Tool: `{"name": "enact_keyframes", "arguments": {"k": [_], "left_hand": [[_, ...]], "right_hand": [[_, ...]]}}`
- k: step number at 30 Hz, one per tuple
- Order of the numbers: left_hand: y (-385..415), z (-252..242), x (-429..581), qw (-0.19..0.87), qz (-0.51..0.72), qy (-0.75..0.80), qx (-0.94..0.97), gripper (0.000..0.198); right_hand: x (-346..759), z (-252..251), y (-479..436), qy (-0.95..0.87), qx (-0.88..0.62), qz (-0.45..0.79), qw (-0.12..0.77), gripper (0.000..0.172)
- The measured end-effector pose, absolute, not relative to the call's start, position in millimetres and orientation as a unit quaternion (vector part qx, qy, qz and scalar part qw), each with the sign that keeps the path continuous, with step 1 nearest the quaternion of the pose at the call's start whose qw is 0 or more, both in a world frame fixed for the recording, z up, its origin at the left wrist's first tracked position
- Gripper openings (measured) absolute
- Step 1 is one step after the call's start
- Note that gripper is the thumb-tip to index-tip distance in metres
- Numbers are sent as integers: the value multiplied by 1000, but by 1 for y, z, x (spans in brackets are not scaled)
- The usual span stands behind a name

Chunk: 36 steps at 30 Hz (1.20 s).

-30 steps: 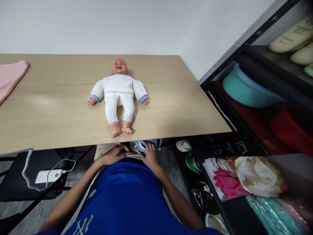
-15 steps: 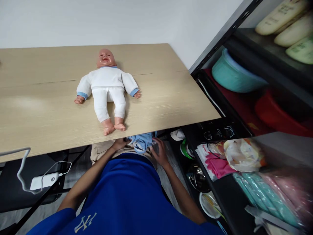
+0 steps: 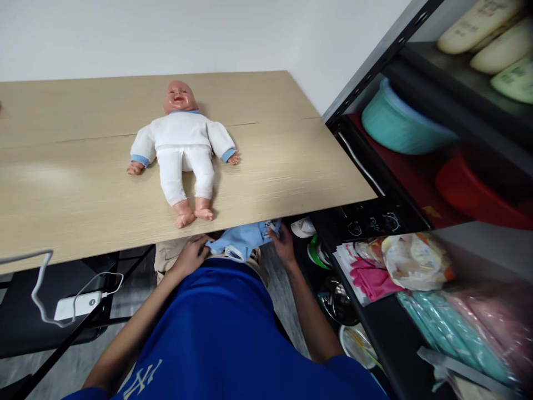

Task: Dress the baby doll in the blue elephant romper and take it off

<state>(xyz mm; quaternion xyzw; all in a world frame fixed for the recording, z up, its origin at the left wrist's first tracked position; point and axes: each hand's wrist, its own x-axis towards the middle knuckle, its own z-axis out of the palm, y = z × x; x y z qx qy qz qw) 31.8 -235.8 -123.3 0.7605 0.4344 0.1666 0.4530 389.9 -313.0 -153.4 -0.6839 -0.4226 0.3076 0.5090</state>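
Observation:
A baby doll in a white suit with blue cuffs lies on its back on the wooden table, feet toward me. Just below the table's near edge, over my lap, I hold a light blue garment stretched between both hands. My left hand is closed on its left end. At the right end, my right hand pinches the cloth, raised close to the table edge.
A black metal shelf rack stands at the right with a teal basin, a red basin and packed cloths. A white power bank with a cable lies on a dark stand at the lower left.
Both hands went from lying flat on my lap to gripping the blue garment and lifting it toward the table edge, spreading it apart. The view shifted right; the pink cloth left the frame.

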Motion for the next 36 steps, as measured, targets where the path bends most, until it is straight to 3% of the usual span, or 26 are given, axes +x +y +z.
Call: {"name": "enact_keyframes", "arguments": {"k": [4, 8, 11, 14, 17, 21, 26, 29, 32, 36], "left_hand": [[-259, -58, 4, 426, 105, 418, 796, 35], [-274, 16, -1, 449, 132, 377, 799, 36], [-271, 48, 16, 428, 246, 334, 803, 64], [-250, 49, 36, 424, 340, 283, 790, 83], [-222, 36, 48, 474, 418, 229, 741, 84], [-195, 30, 52, 496, 467, 203, 703, 80], [-174, 46, 56, 397, 475, 197, 760, 94], [-164, 57, 57, 367, 460, 150, 794, 88], [-162, 64, 60, 363, 455, 138, 802, 80], [-173, 81, 69, 357, 515, 171, 760, 92]], "right_hand": [[373, -74, -330, -552, -626, 328, 443, 39], [342, 2, -321, -688, -523, 301, 403, 29], [319, 37, -293, -774, -439, 251, 381, 21], [306, 60, -264, -846, -323, 179, 385, 7], [306, 81, -243, -851, -254, 122, 443, 5], [314, 106, -227, -812, -285, 76, 503, 11], [311, 124, -213, -780, -264, 74, 562, 18], [304, 132, -207, -763, -276, 74, 580, 28], [296, 144, -205, -744, -329, 47, 580, 30], [280, 162, -205, -777, -370, 84, 502, 22]]}}
